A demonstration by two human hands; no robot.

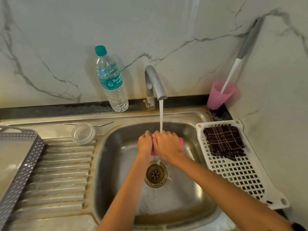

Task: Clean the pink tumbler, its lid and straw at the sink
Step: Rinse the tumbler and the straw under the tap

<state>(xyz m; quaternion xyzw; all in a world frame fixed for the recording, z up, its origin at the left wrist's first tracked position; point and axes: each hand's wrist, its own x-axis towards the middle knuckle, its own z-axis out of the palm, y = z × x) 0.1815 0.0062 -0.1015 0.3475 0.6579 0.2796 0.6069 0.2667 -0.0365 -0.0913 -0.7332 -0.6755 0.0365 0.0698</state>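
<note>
Nearest me, both forearms reach in over the sink, whose drain sits just below the hands. I have the tumbler held on its side above that drain. The left hand has its fingers curled round one end, and the right hand is wrapped over the body, so only pink edges show. The water lands where the two hands meet and runs off beneath them.

On the drainboard to the left, a grey basket stands at the edge. Farther back lies the clear lid, with the metal straw just behind it. To the right, a white rack carries a dark checked cloth.

At the back wall I see the tap, a bottle to its left, and in the right corner a pink cup holding a brush.
</note>
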